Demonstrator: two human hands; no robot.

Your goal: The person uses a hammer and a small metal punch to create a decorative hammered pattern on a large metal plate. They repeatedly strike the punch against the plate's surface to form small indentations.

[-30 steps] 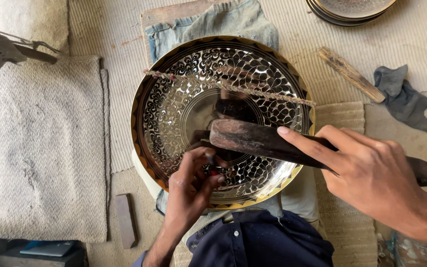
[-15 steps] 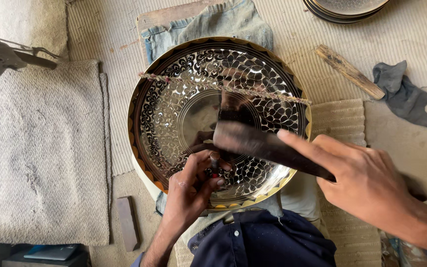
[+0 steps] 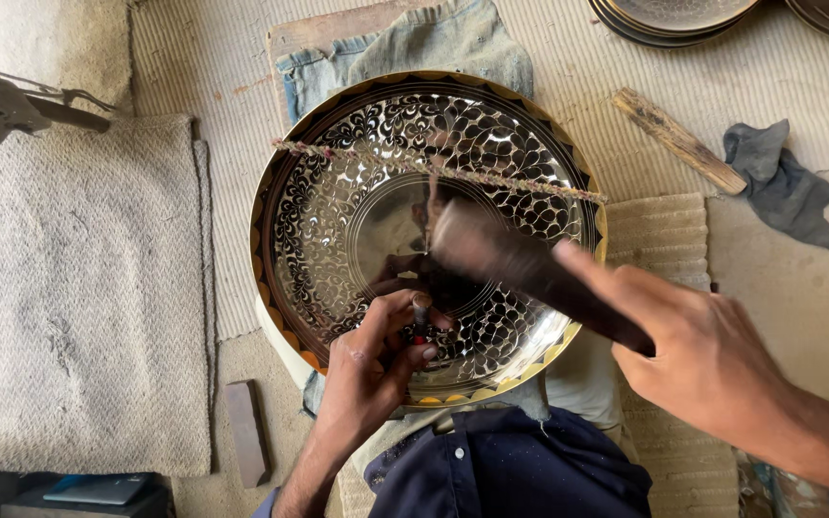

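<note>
Brass, engraved with a dense floral pattern, the large round plate lies tilted across the person's lap over a denim cloth. A thin twisted cord stretches across its upper half. Closed around a small chisel, the left hand pinches it upright against the plate's lower inner ring. Gripping a dark wooden mallet (blurred, its head just above the chisel), the right hand has its forefinger laid along the handle. Off to the right lie a wooden stick and a grey rag; a sharpening stone rests lower left.
</note>
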